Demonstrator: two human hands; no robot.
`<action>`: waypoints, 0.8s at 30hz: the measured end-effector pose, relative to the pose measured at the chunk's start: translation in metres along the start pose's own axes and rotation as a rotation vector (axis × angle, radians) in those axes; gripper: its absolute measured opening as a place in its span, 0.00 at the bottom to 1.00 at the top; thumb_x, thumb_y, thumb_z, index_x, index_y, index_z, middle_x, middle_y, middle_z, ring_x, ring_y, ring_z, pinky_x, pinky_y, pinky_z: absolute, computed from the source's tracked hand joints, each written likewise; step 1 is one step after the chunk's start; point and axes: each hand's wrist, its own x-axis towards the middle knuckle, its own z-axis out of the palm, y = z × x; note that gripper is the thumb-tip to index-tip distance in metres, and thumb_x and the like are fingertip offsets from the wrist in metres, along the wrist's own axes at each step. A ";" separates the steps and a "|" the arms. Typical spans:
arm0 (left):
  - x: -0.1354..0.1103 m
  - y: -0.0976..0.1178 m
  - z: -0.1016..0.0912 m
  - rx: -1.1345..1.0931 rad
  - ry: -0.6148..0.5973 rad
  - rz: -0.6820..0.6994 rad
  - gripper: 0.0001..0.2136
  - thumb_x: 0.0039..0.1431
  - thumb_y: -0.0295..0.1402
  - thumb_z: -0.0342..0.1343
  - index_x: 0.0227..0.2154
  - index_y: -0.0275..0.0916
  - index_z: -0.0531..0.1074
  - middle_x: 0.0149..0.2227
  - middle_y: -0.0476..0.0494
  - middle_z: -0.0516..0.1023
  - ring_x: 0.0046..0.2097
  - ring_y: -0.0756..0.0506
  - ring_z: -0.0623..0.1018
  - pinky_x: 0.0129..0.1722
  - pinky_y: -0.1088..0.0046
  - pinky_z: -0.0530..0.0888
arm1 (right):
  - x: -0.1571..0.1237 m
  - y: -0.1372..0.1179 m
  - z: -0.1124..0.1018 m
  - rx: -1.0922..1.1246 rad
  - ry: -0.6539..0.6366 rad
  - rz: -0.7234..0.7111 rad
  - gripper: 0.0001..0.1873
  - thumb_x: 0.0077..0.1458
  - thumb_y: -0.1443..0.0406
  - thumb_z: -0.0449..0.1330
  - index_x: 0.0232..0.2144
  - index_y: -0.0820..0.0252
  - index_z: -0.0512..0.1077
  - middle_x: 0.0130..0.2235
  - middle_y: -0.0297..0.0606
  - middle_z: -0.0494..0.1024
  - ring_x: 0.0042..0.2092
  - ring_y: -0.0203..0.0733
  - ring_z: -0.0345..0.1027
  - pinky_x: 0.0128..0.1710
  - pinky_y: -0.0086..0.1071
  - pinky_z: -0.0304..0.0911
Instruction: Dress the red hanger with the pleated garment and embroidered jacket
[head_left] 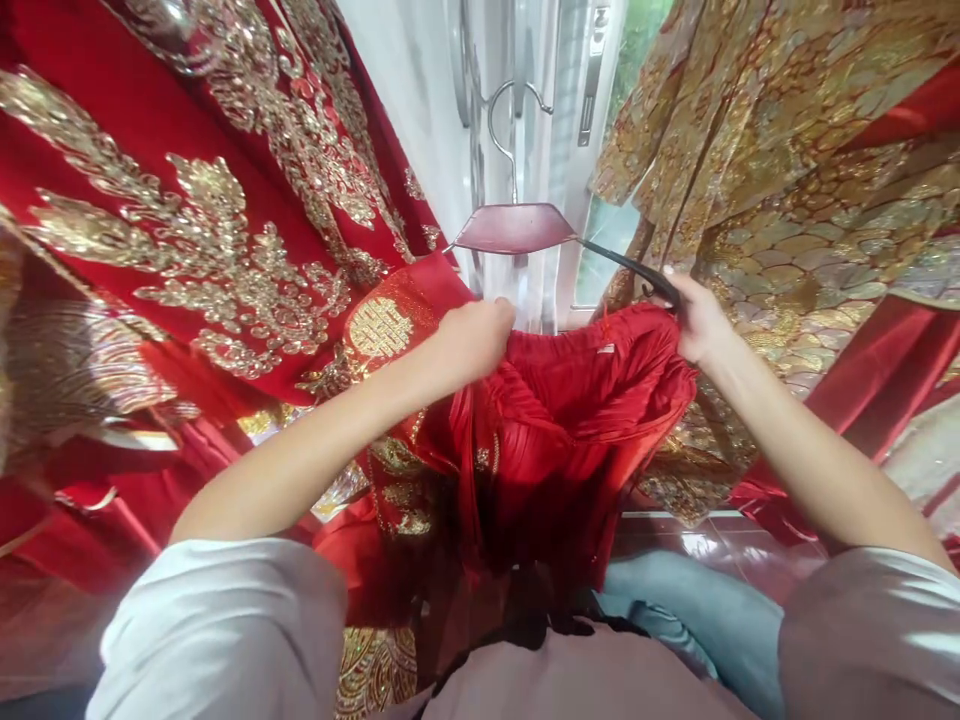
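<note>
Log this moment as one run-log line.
left hand fisted on red skirt waistband | right hand gripping hanger arm end and waistband | embroidered garments hang either side

The pleated garment (570, 420) is plain bright red, with gold embroidery down its outer panel; the emblem (380, 327) beside it is round and gold on an orange-red ground; the hanger (514, 228) is dull maroon at the middle and black along its arm; the robe on the left (187, 230) is deep red with gold floral scrollwork; the robe on the right (810, 200) is mostly gold, in what looks like a scale pattern with red bands between; the sleeve (225, 620) is white.
</note>
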 end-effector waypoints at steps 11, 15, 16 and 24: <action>0.118 0.056 -0.040 0.246 0.225 0.245 0.19 0.63 0.35 0.43 0.39 0.27 0.77 0.42 0.29 0.77 0.50 0.33 0.74 0.46 0.59 0.69 | -0.008 -0.009 -0.016 -0.181 -0.076 0.011 0.25 0.44 0.45 0.62 0.25 0.58 0.61 0.19 0.26 0.58 0.20 0.28 0.53 0.19 0.23 0.54; 0.124 0.056 -0.040 0.220 0.005 0.211 0.21 0.62 0.35 0.42 0.25 0.33 0.79 0.26 0.40 0.79 0.40 0.40 0.78 0.46 0.62 0.68 | -0.017 -0.021 -0.045 -0.295 -0.297 0.153 0.21 0.31 0.61 0.73 0.25 0.62 0.68 0.24 0.31 0.71 0.26 0.32 0.65 0.24 0.24 0.62; 0.124 0.056 -0.043 0.222 -0.042 0.201 0.21 0.62 0.36 0.42 0.23 0.33 0.78 0.23 0.42 0.78 0.37 0.43 0.78 0.46 0.63 0.69 | -0.018 -0.024 -0.051 -0.318 -0.300 0.168 0.19 0.30 0.66 0.72 0.26 0.63 0.70 0.25 0.31 0.73 0.27 0.32 0.66 0.25 0.24 0.62; 0.127 0.063 -0.045 0.242 -0.058 0.139 0.20 0.62 0.34 0.43 0.27 0.29 0.78 0.31 0.41 0.79 0.47 0.39 0.76 0.50 0.61 0.66 | 0.014 -0.093 -0.017 -0.489 0.253 -0.232 0.12 0.40 0.85 0.57 0.25 0.68 0.69 0.19 0.25 0.68 0.24 0.26 0.62 0.27 0.19 0.58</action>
